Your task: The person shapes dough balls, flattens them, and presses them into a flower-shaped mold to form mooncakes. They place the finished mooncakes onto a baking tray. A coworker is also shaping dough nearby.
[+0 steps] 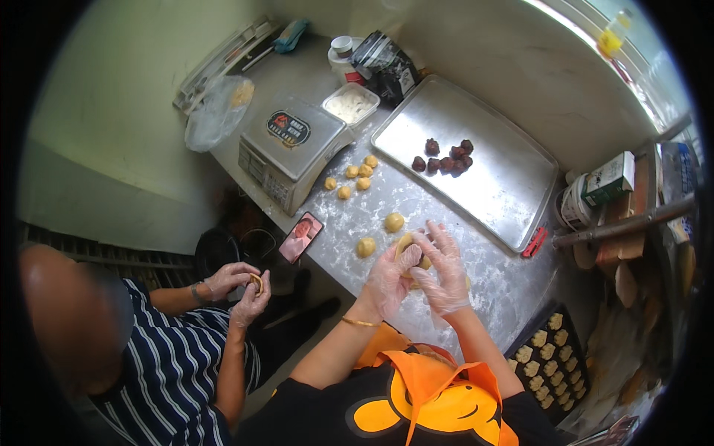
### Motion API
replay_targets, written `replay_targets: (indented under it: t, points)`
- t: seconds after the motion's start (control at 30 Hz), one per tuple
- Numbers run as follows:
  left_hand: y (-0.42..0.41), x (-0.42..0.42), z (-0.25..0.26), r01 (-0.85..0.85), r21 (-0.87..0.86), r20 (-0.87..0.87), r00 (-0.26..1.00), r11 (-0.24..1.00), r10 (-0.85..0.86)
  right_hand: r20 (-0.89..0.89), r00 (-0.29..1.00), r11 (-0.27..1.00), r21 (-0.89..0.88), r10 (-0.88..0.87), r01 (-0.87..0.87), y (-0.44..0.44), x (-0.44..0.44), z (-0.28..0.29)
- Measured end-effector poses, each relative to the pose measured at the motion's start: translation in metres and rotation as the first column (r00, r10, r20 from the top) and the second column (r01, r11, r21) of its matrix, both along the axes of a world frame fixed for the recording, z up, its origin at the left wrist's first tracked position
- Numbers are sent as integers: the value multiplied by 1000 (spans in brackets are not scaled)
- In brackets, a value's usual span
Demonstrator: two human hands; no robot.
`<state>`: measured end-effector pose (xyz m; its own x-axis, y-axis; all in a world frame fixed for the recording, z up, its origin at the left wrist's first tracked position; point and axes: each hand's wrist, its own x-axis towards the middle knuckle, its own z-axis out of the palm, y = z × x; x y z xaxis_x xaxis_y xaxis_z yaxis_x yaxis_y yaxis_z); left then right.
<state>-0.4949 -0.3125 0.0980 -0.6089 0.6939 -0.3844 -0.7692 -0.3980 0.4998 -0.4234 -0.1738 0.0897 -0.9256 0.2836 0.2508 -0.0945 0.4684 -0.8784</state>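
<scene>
Both of my hands wear clear plastic gloves and meet above the floured metal table. My left hand (387, 279) holds a piece of yellow dough (403, 245), with its thumb pressed over the inside. Around the other side of the dough curl the thumb and fingers of my right hand (444, 273). My fingers hide much of this piece and whatever is inside it. Just beyond my left hand sit two smooth dough balls, one nearer (366, 247) and one farther (394, 222). Bits of dough show partly under my right hand.
Several smaller dough balls (363, 184) lie by a weighing scale (293, 139). Dark filling balls (447, 164) rest on a metal tray (502, 206), near a red cutter (534, 242). A phone (301, 237) lies at the table edge. A co-worker's gloved hands (251, 298) shape dough at left.
</scene>
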Motion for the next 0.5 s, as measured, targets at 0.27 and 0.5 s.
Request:
replay_targets:
  t: [0.27, 0.5]
  points:
    - [29, 47, 68, -83, -31, -601, 798, 996, 48, -167, 980, 57, -985, -108, -161, -28, 27, 58]
    - [41, 78, 68, -279, -195, -731, 680, 940, 50, -165, 937, 333, -941, -309, -56, -27, 43, 64]
